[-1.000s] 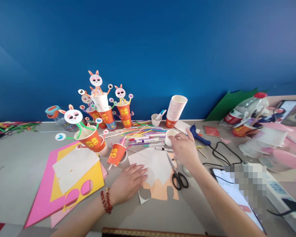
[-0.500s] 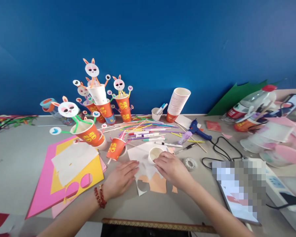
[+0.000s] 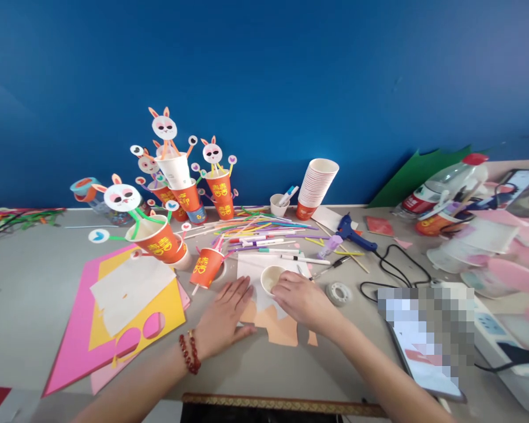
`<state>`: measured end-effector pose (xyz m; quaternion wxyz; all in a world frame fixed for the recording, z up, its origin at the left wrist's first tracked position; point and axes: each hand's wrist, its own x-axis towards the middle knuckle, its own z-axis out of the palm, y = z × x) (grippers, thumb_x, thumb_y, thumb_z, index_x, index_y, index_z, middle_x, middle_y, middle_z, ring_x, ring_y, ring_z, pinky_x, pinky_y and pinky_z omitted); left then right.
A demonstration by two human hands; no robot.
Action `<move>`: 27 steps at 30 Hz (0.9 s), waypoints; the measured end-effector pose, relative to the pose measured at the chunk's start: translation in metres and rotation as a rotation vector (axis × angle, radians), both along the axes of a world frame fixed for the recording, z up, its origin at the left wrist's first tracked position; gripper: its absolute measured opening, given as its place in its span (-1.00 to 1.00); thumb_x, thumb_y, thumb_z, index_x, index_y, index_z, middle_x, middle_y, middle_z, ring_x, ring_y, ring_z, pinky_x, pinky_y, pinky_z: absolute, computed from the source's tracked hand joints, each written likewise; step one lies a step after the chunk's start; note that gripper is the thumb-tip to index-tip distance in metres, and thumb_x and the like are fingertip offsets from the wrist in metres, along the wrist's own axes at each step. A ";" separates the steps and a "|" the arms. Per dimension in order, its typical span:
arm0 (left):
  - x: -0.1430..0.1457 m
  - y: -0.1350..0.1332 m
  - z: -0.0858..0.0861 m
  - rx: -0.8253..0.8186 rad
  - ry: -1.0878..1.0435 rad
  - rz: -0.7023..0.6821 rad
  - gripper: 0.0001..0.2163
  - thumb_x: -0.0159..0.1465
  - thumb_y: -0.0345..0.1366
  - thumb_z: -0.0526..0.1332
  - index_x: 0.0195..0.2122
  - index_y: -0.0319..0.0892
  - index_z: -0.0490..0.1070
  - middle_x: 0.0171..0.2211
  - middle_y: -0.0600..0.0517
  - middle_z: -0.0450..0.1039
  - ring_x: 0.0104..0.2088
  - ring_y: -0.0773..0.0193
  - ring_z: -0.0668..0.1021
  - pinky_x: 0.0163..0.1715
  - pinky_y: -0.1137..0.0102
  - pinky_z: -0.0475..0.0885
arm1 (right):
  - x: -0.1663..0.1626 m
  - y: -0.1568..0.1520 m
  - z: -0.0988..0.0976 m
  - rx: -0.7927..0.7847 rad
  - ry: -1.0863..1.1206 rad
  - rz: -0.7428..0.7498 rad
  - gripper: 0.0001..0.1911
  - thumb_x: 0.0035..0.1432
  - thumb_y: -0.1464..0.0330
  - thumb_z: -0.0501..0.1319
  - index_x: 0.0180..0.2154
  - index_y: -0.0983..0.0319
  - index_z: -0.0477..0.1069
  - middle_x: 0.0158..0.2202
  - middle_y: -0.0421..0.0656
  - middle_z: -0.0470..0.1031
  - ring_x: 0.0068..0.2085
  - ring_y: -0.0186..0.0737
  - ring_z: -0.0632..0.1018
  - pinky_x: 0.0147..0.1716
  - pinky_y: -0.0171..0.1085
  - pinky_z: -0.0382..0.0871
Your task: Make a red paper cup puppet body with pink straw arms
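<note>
My right hand (image 3: 300, 298) grips a white paper cup (image 3: 270, 279) by its near right side. The cup stands on a sheet of white paper (image 3: 249, 265), its mouth facing up toward me. My left hand (image 3: 227, 312) lies flat with fingers stretched out, its fingertips on the left part of the paper. Under and in front of the hands are cut scraps of orange paper (image 3: 283, 333). Left of my left hand, an orange paper cup (image 3: 207, 267) with pink pipe cleaners lies tilted. What the cup in my right hand looks like underneath is hidden.
Rabbit-faced cup figures (image 3: 158, 238) stand at the left, behind pink and yellow card (image 3: 70, 338). A stack of paper cups (image 3: 318, 187), pipe cleaners and markers (image 3: 306, 259) lie behind. To the right are a blue glue gun (image 3: 355, 236), a tape roll (image 3: 338, 293), cables and a phone (image 3: 423, 346).
My left hand has turned and flattened onto the paper, its thumb now spread. The white sheet has shifted right, and the cup in my right hand has moved slightly left.
</note>
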<state>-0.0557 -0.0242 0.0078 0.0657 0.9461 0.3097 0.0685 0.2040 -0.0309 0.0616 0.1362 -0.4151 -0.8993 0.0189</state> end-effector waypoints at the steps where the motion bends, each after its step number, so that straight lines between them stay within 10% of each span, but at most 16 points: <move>1: 0.001 -0.002 0.001 -0.010 0.001 -0.004 -0.24 0.35 0.15 0.00 0.40 -0.28 -0.09 0.40 -0.27 -0.03 0.39 -0.07 0.10 0.32 0.07 0.08 | 0.001 0.000 0.000 -0.006 0.015 -0.003 -0.79 0.28 0.48 0.14 -0.40 0.25 0.47 -0.40 -0.10 0.50 -0.25 -0.12 0.49 -0.26 -0.23 0.39; 12: 0.010 -0.008 0.012 -0.284 -0.354 0.197 -0.30 0.31 0.01 0.19 0.36 -0.18 -0.04 0.26 -0.26 0.24 0.25 -0.08 0.34 0.20 0.00 0.31 | -0.006 -0.013 0.008 -0.138 0.117 0.044 -0.91 0.24 0.43 0.21 -0.35 0.22 0.46 -0.33 -0.11 0.48 -0.27 -0.19 0.48 -0.30 -0.31 0.34; 22: 0.025 0.025 0.011 -0.574 -0.492 -0.031 -0.28 0.28 -0.29 0.23 0.39 -0.13 -0.14 0.37 -0.20 0.07 0.34 0.02 0.25 0.29 0.09 0.24 | -0.017 -0.013 -0.001 -0.047 0.021 0.093 -0.87 0.25 0.40 0.18 -0.36 0.22 0.45 -0.38 -0.09 0.51 -0.23 -0.11 0.50 -0.14 -0.13 0.41; 27: 0.022 0.028 0.005 -0.576 -0.518 -0.060 -0.34 0.30 -0.26 0.23 0.36 -0.12 -0.05 0.32 -0.19 0.19 0.30 0.05 0.31 0.27 0.10 0.28 | -0.009 -0.018 0.005 -0.102 0.180 0.152 -0.63 0.11 0.57 0.12 -0.05 0.22 0.44 -0.07 -0.03 0.55 0.06 -0.08 0.46 0.06 -0.09 0.39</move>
